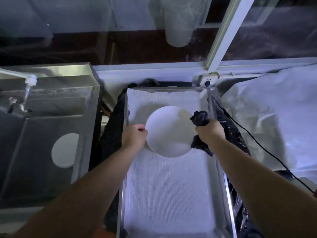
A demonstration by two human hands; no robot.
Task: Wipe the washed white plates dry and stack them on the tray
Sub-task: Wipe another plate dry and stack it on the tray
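White plate (169, 131) hangs between the two hands over the far half of the tray (229, 194), whose floor is covered by a white mesh liner (169, 194). The left hand (134, 136) has its grip closed on the plate's left rim, thumb over the edge. The right hand (208, 132) has its grip closed round a bunched dark cloth (200, 118), which sits against the plate's right rim; cloth ends stick out above and below the fist. So the plate lies right of the left grip and left of the cloth hand, both equally near, and the wiping would run inward from the right edge. Whether the plate is touching the liner or held just above it is hard to tell in this dim view; the shadow beyond it suggests it is lifted. No dried plates are stacked on the tray. A second plate (66, 150) waits in the steel sink (42, 93) to the left, beneath the tap (30, 81).
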